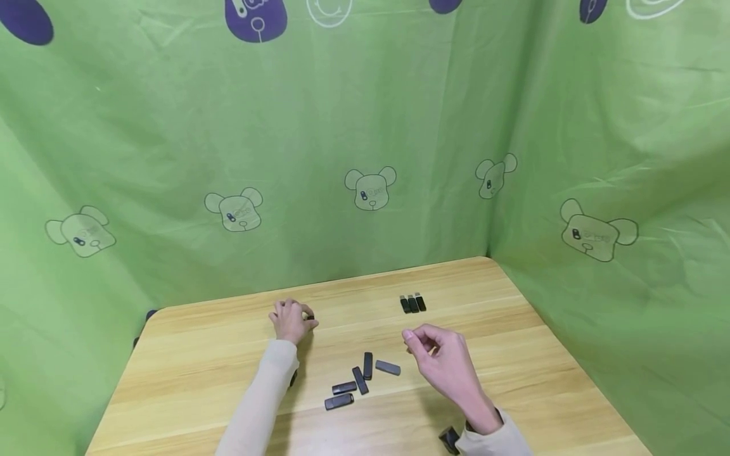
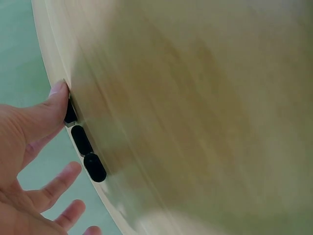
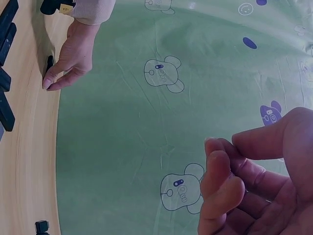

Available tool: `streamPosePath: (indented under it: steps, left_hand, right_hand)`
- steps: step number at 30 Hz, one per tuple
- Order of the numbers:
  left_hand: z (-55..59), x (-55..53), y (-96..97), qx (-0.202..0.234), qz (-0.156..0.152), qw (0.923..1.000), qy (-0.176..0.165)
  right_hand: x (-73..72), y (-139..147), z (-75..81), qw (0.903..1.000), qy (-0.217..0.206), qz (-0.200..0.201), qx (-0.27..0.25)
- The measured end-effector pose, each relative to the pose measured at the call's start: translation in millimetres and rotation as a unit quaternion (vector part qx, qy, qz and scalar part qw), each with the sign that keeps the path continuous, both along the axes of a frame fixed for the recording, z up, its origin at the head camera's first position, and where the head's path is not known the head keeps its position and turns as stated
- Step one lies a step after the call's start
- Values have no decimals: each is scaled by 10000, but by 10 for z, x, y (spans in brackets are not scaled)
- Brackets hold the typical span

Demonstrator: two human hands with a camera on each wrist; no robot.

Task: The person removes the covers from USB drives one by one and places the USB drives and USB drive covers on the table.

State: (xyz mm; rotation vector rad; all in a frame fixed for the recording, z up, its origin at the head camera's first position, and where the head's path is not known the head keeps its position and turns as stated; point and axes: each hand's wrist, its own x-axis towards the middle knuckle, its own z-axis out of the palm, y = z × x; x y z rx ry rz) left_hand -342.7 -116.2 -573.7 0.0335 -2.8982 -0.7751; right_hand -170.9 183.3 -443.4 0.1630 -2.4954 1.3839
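Note:
My left hand (image 1: 292, 322) is at the back left of the table. In the left wrist view its thumb and a mostly hidden finger pinch a small black USB stick cap (image 2: 70, 112), at the end of a short row with two more black caps (image 2: 95, 168). The other fingers are spread. My right hand (image 1: 447, 362) hovers over the right of the table, thumb tip against the curled index finger; nothing shows between them in the right wrist view. Beyond it three black USB sticks (image 1: 413, 304) lie side by side, metal plugs exposed.
Several dark USB sticks (image 1: 360, 380) lie scattered in the middle of the table (image 1: 188, 367). A black wrist device (image 1: 449, 439) shows by the right sleeve. Green curtain (image 1: 319, 126) hangs behind the table's back edge and along its right side.

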Motion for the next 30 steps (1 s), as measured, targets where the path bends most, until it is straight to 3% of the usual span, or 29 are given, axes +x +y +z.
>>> streamPosePath:
  steps: [30]
  left_hand:
    - [33, 77, -126, -64, 67, 9999, 62]
  right_hand:
    - [-16, -32, 12, 10000, -87, 19, 20]
